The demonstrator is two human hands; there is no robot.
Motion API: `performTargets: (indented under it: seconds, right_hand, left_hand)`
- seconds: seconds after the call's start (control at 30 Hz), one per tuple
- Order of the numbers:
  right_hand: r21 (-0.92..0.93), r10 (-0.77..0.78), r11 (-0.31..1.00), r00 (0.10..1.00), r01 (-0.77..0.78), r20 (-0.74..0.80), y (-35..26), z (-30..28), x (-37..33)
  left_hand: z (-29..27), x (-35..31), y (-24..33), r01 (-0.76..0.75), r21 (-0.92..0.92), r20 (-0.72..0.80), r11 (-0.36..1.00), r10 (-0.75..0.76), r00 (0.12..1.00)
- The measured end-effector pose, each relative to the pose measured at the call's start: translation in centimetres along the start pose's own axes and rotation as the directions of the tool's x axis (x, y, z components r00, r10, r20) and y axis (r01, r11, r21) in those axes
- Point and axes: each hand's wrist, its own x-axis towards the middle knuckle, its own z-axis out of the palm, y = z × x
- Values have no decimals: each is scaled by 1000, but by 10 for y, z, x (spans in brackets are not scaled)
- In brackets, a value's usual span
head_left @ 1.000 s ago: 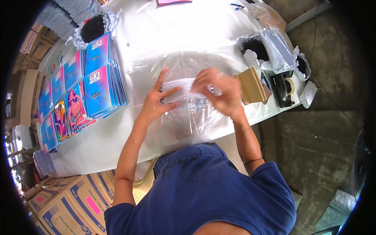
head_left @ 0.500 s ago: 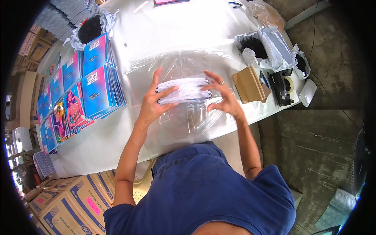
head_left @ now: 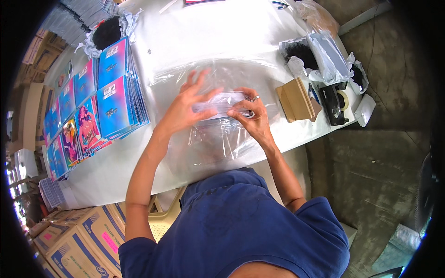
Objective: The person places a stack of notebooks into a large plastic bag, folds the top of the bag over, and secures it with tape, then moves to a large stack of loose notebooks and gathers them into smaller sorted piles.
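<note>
A small stack of white-edged notebooks [head_left: 226, 98] sits on a sheet of clear plastic film [head_left: 218, 148] at the middle of the table. Its page edges face up, and film seems to lie over part of it. My right hand [head_left: 252, 113] grips the stack's right end, thumb on the near side and fingers on the far side. At the left end, my left hand [head_left: 187, 104] has its fingers spread and blurred by motion. Its thumb side lies against the stack, and the upper fingers are lifted off it.
Piles of blue and pink spiral notebooks [head_left: 113, 109] stand at the left. To the right are a brown cardboard piece [head_left: 295, 101], a black tape dispenser [head_left: 334, 104] and paper-lined boxes [head_left: 299, 55]. Cartons [head_left: 88, 243] are stacked below the table's left edge.
My right hand has closed from spread fingers onto the stack's right end. My left hand has loosened, its fingers lifting and spreading.
</note>
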Motion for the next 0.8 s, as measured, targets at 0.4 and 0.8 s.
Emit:
performTargets:
  seconds: [0.4, 0.8]
  right_hand:
    - [14, 3, 1000, 1000, -3, 2, 3, 1, -3]
    - [-58, -221, 973, 974, 223, 41, 17, 0, -9]
  left_hand:
    - [3, -75, -28, -50, -344, -456, 938, -120, 882]
    - [14, -39, -20, 23, -84, -175, 996, -37, 984]
